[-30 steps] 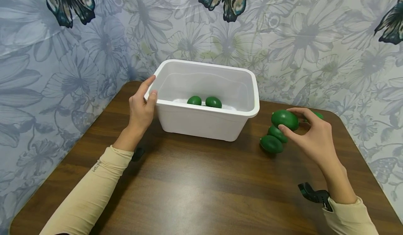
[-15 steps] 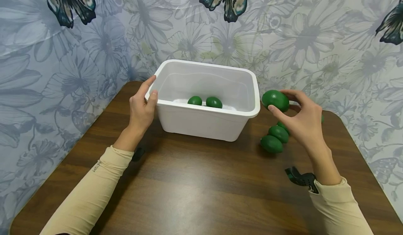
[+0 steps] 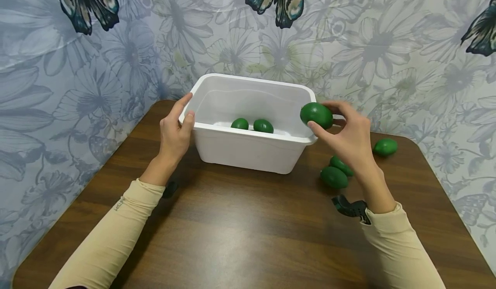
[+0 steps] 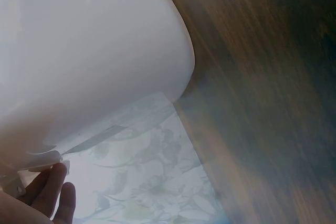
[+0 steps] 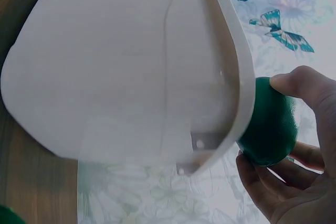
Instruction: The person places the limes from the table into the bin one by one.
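Note:
My right hand [image 3: 348, 136] pinches a green lime [image 3: 316, 115] between thumb and fingers, at the right end of a white plastic tub [image 3: 248, 152]. In the head view the lime overlaps the tub's right rim; in the right wrist view the lime [image 5: 270, 124] shows beside the rim, with the thumb on top and fingers beneath. Two more limes [image 3: 263, 125] lie on the tub's floor. My left hand [image 3: 173, 130] grips the tub's left rim, thumb over the edge. Its fingers [image 4: 55, 184] show at the rim in the left wrist view.
Two limes [image 3: 334, 177] lie together on the wooden table [image 3: 217, 228], right of the tub and partly behind my right hand. Another lime [image 3: 385, 147] sits farther right near the back edge. A butterfly-printed cloth [image 3: 387, 52] hangs close behind the table.
My right hand has lifted the lime from the group on the right and carried it left and up to the tub's rim. The left hand and tub stay put.

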Tool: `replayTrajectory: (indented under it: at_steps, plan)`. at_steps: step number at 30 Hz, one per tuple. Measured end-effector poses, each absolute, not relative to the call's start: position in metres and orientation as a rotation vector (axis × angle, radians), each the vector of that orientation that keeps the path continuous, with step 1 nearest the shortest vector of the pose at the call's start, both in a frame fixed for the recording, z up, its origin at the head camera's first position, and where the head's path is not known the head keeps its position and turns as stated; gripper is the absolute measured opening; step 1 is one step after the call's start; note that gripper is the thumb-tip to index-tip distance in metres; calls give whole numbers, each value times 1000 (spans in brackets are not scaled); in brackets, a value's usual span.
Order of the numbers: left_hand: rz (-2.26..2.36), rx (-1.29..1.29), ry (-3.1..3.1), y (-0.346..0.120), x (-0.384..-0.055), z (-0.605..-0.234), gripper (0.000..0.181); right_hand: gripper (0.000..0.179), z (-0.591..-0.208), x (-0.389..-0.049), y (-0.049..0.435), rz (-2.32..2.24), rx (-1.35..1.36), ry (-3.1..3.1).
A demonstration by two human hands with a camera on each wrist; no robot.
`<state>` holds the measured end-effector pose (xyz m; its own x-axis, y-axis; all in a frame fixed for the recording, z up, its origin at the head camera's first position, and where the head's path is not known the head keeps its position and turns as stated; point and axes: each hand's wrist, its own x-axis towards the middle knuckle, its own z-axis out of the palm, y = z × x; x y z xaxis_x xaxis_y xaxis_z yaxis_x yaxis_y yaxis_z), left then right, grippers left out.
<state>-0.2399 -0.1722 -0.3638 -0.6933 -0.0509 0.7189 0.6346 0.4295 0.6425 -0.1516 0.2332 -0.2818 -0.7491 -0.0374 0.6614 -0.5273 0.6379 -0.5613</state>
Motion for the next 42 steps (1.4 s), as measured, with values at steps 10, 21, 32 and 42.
replayTrajectory:
  at_steps: [10,21,32,42]
  plan:
    - [-1294,-489,-2012,-173,-240,-364,62,47,-289,-162,216,1003,489,-2311]
    - [-1305,-489,-2021,-173,-240,-363,62,45,-295,-161,215,929,529,-2372]
    - [-1306,-482,-2022,-172,-239,-363,61,32,-297,-161,218,917,562,-2321]
    - [-1311,-477,-2020,-172,-239,-363,61,24,-304,-156,232,924,507,-2250]
